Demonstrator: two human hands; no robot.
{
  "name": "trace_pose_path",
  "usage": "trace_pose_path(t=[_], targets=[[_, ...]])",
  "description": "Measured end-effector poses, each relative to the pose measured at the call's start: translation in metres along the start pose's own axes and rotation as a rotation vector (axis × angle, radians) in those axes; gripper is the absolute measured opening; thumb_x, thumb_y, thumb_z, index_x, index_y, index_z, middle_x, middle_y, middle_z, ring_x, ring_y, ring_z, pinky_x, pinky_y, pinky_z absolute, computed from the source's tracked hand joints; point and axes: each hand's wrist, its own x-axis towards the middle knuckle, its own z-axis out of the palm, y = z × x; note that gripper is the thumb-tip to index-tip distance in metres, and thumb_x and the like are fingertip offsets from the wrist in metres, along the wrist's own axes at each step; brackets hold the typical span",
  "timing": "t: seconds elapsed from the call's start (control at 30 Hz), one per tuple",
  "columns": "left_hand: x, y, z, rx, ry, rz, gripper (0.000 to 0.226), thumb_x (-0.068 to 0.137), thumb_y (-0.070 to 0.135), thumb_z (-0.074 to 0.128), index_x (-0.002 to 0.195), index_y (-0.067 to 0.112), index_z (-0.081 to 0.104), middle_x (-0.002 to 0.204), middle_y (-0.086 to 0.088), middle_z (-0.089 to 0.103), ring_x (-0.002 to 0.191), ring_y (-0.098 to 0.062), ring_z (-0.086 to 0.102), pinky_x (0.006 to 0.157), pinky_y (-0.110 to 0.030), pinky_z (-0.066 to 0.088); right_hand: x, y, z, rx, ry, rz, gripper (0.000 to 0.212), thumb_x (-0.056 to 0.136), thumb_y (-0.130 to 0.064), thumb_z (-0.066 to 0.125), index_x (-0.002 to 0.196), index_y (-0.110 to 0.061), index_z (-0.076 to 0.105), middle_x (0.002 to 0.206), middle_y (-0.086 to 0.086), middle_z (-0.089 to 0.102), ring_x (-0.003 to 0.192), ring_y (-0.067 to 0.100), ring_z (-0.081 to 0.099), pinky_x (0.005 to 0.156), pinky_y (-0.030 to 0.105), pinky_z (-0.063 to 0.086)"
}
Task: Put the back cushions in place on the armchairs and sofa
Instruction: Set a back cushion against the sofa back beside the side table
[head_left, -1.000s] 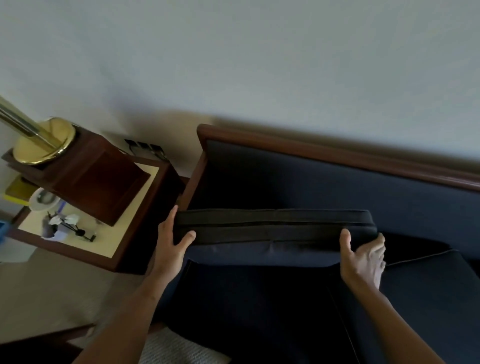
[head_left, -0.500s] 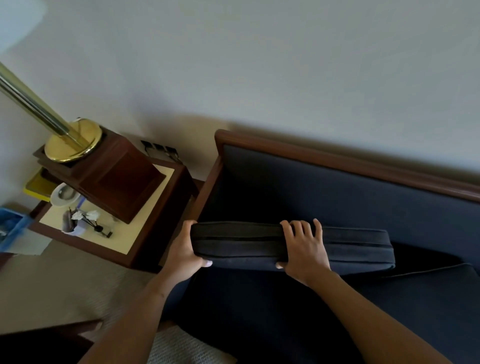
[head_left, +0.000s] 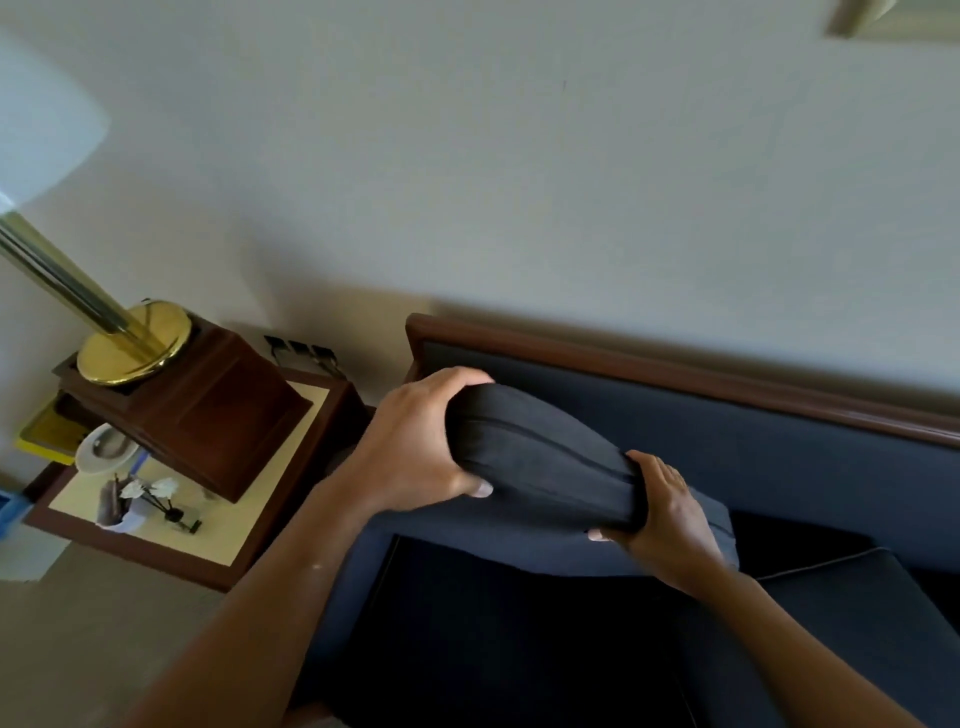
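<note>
So the back cushion (head_left: 540, 462) is gripped at both ends, left hand (head_left: 415, 447) wrapped over one, right hand (head_left: 670, 514) clamped on the other, and held tilted just in front of the sofa backrest (head_left: 753, 441), probably to seat it flush.

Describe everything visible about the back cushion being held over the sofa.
The back cushion is a thick, dark navy slab of what looks like woven fabric, with seam lines running along its narrow edge. It is seen edge-on, tilted, its left end higher. The left hand wraps that upper end; the right hand clasps the lower one. It sits in front of the sofa backrest, above the seat cushion.
</note>
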Motion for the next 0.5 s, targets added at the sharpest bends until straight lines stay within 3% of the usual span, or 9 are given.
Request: trace_pose_path(t=[0.1,0.27,0.4,0.43,0.5], targets=[[0.036,0.043,0.002,0.137,-0.046,0.080,0.097,0.048,0.057,0.089,0.137,0.040,0.054,0.129,0.021,0.064,0.113,-0.007,0.060,0.092,-0.031,0.047,0.001,0.010,-0.005,0.146,-0.111,0.135,0.115,0.046,-0.058,0.097,0.143,-0.031,0.041,0.129,-0.008,0.058,0.115,0.010,0.053,0.094,0.030,0.043],[0.070,0.068,0.068,0.264,-0.203,0.112,0.100,0.060,0.048,0.090,0.150,0.029,0.050,0.133,0.006,0.058,0.121,-0.022,0.057,0.102,-0.041,0.046,-0.002,0.022,0.003,0.271,-0.258,0.208,0.116,0.065,-0.027,0.099,0.159,-0.027,0.030,0.141,-0.004,0.058,0.132,0.020,0.056,0.099,0.025,0.040],[0.074,0.053,0.113,0.185,-0.191,0.135,0.110,0.070,0.064,0.083,0.161,0.024,0.036,0.145,0.001,0.050,0.132,-0.026,0.047,0.114,-0.048,0.037,-0.001,0.015,-0.023,0.413,-0.130,0.249,0.124,0.069,-0.025,0.098,0.165,-0.031,0.019,0.142,-0.008,0.059,0.129,0.008,0.056,0.094,0.012,0.045],[0.075,0.047,0.116,0.217,-0.222,0.146,0.113,0.070,0.068,0.080,0.163,0.025,0.031,0.149,0.001,0.048,0.135,-0.026,0.045,0.117,-0.048,0.035,-0.001,0.013,-0.033,0.432,-0.079,0.236,0.127,0.068,-0.025,0.099,0.165,-0.032,0.018,0.143,-0.009,0.057,0.129,0.006,0.055,0.094,0.012,0.046],[0.073,0.030,0.117,0.347,-0.296,0.132,0.121,0.070,0.077,0.075,0.165,0.028,0.019,0.152,-0.001,0.044,0.136,-0.028,0.045,0.117,-0.050,0.034,0.002,0.011,-0.053,0.390,-0.008,0.208,0.132,0.066,-0.028,0.100,0.166,-0.035,0.014,0.151,-0.005,0.051,0.133,0.010,0.050,0.099,0.025,0.045]])
